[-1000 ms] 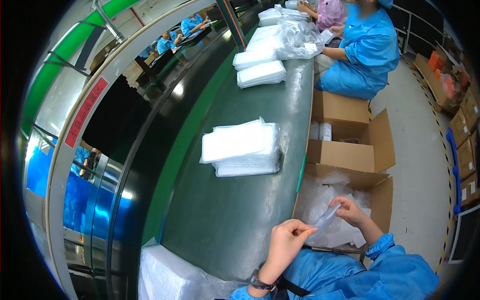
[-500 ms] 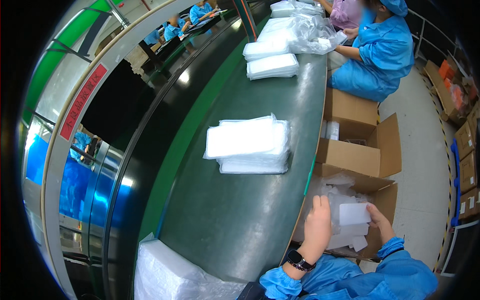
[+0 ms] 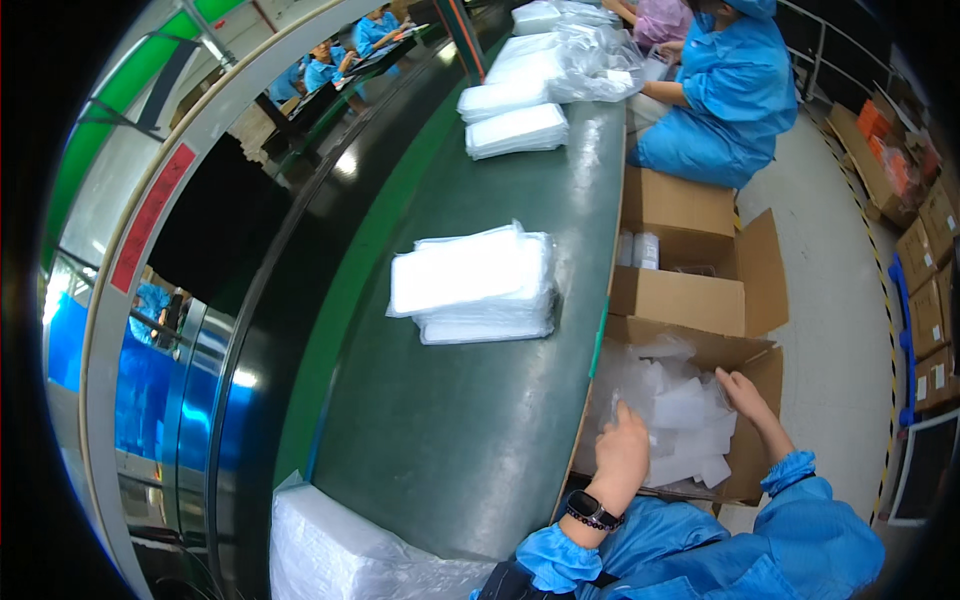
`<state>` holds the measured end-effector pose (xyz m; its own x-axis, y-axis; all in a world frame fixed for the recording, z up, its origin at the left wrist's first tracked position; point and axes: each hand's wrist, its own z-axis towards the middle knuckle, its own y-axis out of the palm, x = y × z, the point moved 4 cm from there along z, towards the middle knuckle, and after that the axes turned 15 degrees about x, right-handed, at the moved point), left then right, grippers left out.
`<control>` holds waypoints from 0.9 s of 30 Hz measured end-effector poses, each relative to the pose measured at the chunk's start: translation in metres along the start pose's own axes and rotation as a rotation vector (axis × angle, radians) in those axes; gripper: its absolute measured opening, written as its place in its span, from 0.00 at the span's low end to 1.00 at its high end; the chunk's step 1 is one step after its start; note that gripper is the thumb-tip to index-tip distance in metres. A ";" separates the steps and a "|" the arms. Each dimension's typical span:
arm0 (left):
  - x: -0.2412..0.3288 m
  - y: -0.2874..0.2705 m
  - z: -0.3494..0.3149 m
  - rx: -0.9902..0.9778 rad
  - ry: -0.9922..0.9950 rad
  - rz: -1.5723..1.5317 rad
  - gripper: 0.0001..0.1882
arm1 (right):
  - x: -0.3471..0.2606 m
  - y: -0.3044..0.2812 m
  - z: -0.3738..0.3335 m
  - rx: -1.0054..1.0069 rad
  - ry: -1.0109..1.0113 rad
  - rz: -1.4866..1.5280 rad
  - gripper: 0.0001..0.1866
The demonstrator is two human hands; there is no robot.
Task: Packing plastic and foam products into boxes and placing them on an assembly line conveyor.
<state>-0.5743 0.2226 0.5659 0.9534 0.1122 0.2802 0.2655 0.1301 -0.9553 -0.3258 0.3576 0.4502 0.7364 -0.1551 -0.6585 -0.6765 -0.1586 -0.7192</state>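
Observation:
At the lower right, a cardboard box (image 3: 762,392) holds a clear plastic bag (image 3: 612,385) and many thin white pieces (image 3: 682,406), lying loose at odd angles. My left hand (image 3: 622,446) is over the box's left side, fingers curled at the bag's edge; the grip itself is partly hidden. At the box's right side is my right hand (image 3: 742,392), fingers stretched toward the white pieces, with nothing visible in them. A dark watch and a beaded bracelet circle my left wrist.
On the green conveyor belt (image 3: 450,420) lies a stack of bagged white packs (image 3: 470,282); more packs (image 3: 516,130) lie farther off. A second open carton (image 3: 690,300) stands beyond mine. A co-worker in blue (image 3: 715,100) sits beside the belt. Wrapped goods (image 3: 340,545) fill the near left.
The white piece formerly in my right hand now lies among the others in the box, and that hand has drawn to the side. My left hand has lowered slightly. The view has shifted a little.

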 end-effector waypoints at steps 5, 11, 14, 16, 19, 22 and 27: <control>-0.009 -0.001 -0.004 -0.162 0.058 0.066 0.13 | -0.029 -0.023 0.005 0.205 -0.186 0.065 0.22; -0.006 0.012 -0.008 -0.326 0.101 0.016 0.14 | -0.045 -0.067 0.078 0.337 -0.071 0.400 0.20; -0.011 0.015 -0.010 -0.299 0.119 0.014 0.14 | -0.079 -0.065 0.117 0.375 0.146 0.708 0.20; -0.009 0.009 -0.013 -0.245 0.129 0.022 0.13 | -0.081 -0.055 0.131 0.483 0.241 0.881 0.21; -0.012 0.009 -0.018 -0.228 0.126 0.064 0.07 | -0.137 -0.019 0.108 0.362 -0.152 0.772 0.23; -0.007 0.049 -0.014 -0.260 0.144 0.080 0.08 | -0.249 -0.018 -0.042 -0.446 -0.591 1.245 0.12; -0.006 0.020 -0.022 -0.386 0.074 -0.034 0.09 | -0.324 -0.047 -0.223 -1.415 -1.518 1.714 0.15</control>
<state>-0.5719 0.2028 0.5433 0.9471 0.0412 0.3184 0.3183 -0.2488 -0.9147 -0.5341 0.1976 0.7465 -0.8476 -0.4563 -0.2709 0.4048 -0.8860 0.2261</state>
